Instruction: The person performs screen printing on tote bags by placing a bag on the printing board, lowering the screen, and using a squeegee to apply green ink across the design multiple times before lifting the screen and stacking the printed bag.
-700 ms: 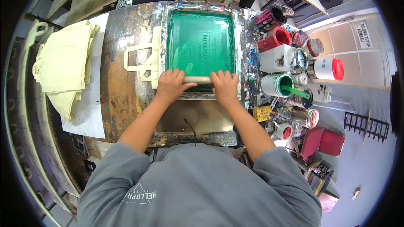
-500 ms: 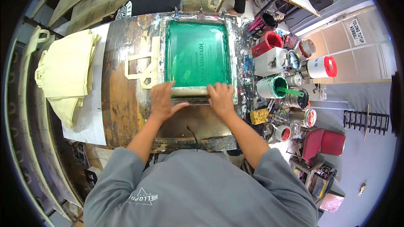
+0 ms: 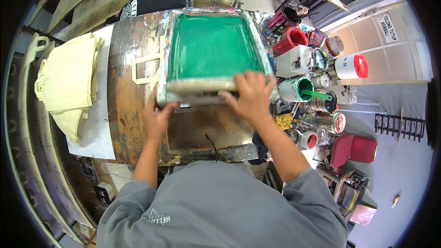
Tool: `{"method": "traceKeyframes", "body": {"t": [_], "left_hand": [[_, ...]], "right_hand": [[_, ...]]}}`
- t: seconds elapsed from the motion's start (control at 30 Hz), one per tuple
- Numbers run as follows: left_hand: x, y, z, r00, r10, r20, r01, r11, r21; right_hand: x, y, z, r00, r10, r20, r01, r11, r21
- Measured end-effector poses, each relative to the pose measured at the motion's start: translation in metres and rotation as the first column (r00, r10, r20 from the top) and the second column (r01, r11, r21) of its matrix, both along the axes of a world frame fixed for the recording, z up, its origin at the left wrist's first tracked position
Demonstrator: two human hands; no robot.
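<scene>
the left hand point(image 3: 156, 115) pinches the near-left corner of the screen point(image 3: 213, 48), tilted up over the table point(image 3: 131, 126), and the right hand point(image 3: 253, 94) clasps the squeegee point(image 3: 198, 84) — a slipped grip could drop the screen, smearing the bag point(image 3: 147, 58).

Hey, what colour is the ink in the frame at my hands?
The ink is green, best seen in the head view.

Two hands point(image 3: 157, 118) point(image 3: 255, 95) are handling one frame point(image 3: 260, 43) and one squeegee point(image 3: 202, 84); one cream pile point(image 3: 69, 73) is lying left of the frame.
</scene>
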State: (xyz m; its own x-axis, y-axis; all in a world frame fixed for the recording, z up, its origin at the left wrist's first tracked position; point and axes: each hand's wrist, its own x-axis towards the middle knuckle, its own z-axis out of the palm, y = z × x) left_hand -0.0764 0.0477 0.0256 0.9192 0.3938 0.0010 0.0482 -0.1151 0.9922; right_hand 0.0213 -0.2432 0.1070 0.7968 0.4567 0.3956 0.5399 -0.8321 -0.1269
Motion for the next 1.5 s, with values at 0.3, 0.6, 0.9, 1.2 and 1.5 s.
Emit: {"method": "traceKeyframes", "body": {"t": [0.3, 0.6, 0.9, 1.2, 1.5], "left_hand": [[0.066, 0.000, -0.040, 0.987, 0.161, -0.028, -0.096, 0.708, 0.699], [0.039, -0.006, -0.133, 0.931, 0.296, -0.213, -0.065, 0.711, 0.700], [0.081, 0.080, -0.034, 0.996, 0.077, 0.047, -0.087, 0.963, 0.254], [0.037, 0.001, -0.114, 0.861, 0.212, -0.462, 0.118, 0.801, 0.587], [0.055, -0.021, -0.133, 0.866, 0.282, -0.413, 0.004, 0.821, 0.571]], "right_hand": [[0.133, 0.034, 0.124, 0.959, -0.019, 0.283, -0.011, 0.994, 0.105], [0.154, 0.038, 0.144, 0.967, -0.004, 0.253, -0.037, 0.987, 0.155], [0.138, 0.039, 0.144, 0.973, -0.009, 0.230, -0.026, 0.989, 0.149], [0.121, 0.040, 0.137, 0.971, -0.026, 0.237, -0.005, 0.992, 0.126], [0.113, 0.035, 0.129, 0.959, -0.024, 0.282, -0.014, 0.991, 0.132]]}}
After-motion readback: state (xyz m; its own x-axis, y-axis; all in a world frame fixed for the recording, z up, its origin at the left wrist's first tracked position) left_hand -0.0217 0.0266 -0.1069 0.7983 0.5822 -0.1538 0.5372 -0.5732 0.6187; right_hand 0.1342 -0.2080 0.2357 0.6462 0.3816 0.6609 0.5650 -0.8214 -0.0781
